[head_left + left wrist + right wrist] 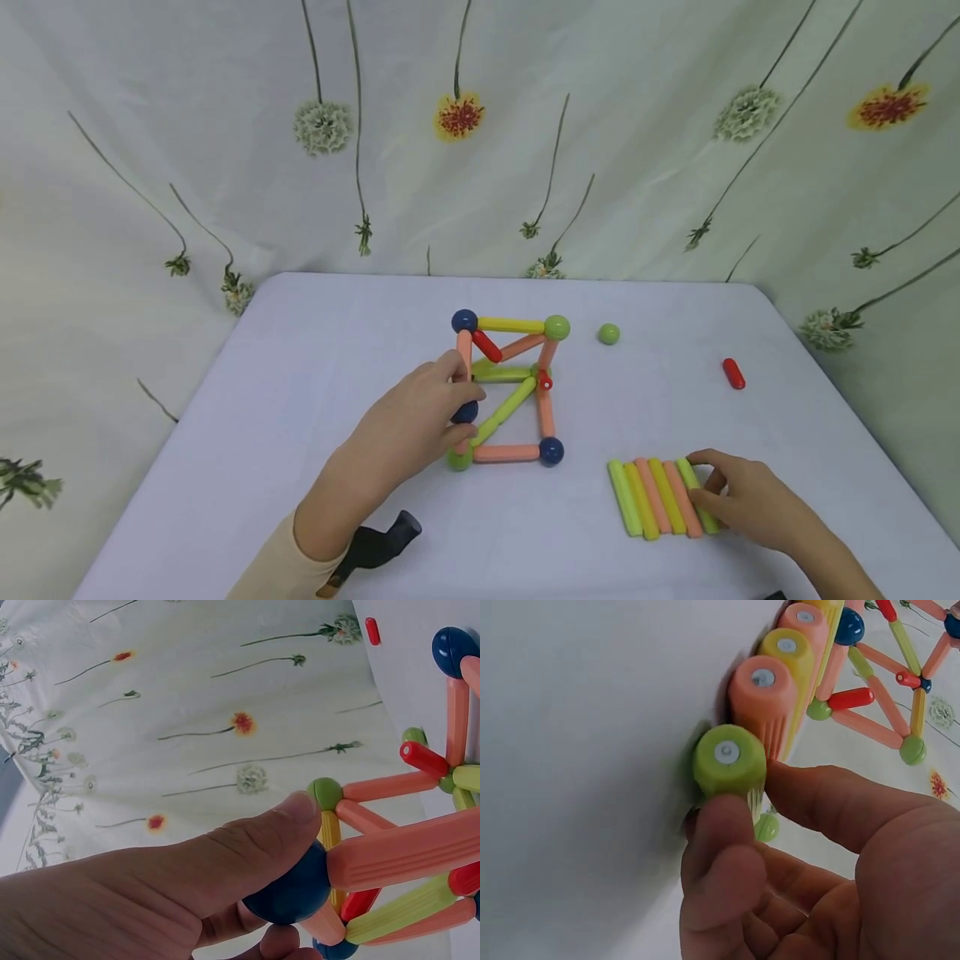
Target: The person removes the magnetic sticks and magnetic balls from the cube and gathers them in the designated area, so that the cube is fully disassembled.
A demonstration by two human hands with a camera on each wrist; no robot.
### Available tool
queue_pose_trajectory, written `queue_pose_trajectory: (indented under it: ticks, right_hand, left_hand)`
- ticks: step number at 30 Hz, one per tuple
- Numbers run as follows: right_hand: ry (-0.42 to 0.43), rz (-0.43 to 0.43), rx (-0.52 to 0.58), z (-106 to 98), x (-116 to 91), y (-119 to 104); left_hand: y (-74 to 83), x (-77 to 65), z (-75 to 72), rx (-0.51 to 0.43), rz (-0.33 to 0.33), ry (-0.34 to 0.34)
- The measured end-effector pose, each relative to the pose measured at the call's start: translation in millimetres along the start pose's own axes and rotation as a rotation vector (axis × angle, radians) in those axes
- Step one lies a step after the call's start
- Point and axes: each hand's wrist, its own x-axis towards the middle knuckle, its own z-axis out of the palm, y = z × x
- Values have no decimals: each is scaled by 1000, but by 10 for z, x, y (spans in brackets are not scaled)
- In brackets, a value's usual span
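In the head view my left hand is at the left side of a frame of magnetic rods and balls. Its thumb and fingers pinch a dark blue ball, from which a pink rod runs on into the frame. Green balls, other blue balls and pink, yellow, green and red rods make up the rest. My right hand has thumb and fingertips around a light green rod, the rightmost of a row lying side by side. A pink rod is right beside it.
Behind the frame lies a loose green ball. A short red rod is near the table's right edge. A black curved object shows beside the left forearm. Flower-printed cloth hangs behind the white table.
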Motion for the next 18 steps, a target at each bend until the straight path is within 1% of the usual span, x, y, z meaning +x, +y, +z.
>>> queue_pose_trajectory:
  ticks: [2, 9, 12, 14, 16, 18]
  right_hand:
    - [-8, 2, 18, 18, -12, -1]
    - [-3, -10, 18, 5, -51, -42]
    - [5, -14, -18, -28, -37, -76]
    - [29, -21, -60, -58, -7, -132]
    - [66, -63, -97, -94, 38, -218]
    - [108, -115, -115, -119, 84, -357]
  left_hand:
    - [1, 0, -1, -1, 1, 0]
    - [14, 6, -12, -3, 0, -2]
    - [20, 13, -18, -2, -1, -6]
    - [21, 14, -21, -2, -2, -9]
    - [20, 11, -22, -1, -3, -9]
    - [18, 5, -23, -2, -7, -10]
